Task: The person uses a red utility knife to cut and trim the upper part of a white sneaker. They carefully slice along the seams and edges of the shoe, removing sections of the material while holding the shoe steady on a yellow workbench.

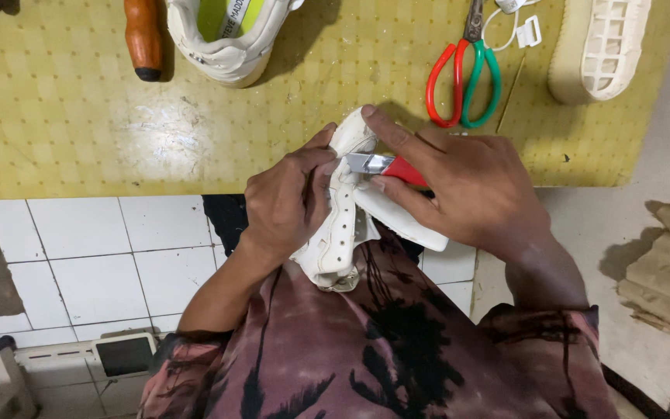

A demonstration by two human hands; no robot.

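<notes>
Right hand (467, 186) fingers closed around a red-handled utility knife with a short silver blade (385, 165), index finger stretched along the top, blade tip pointing left into a white leather shoe upper with punched lace holes (337, 233). Left hand (284, 203) fingers curled tight on that upper, thumb pressed just beside the blade. The upper is held in the air just near of the table's near edge, above the person's lap, its far tip overlapping that edge. White sheet of the upper hangs under the right hand.

Yellow gridded tabletop (63, 116) spans the far half; its near edge runs straight across, just far of the hands. Bare worn patch on it to the left of the hands. Red-and-green-handled scissors (464, 81) lie just far of the right hand. Cream rubber shoe sole (600, 46) far right, close to the table's right edge. White sneaker with green insole (226, 35) and an orange-brown wooden handle (143, 39) far left, well apart from the hands. White tiled floor (79, 256) near left
</notes>
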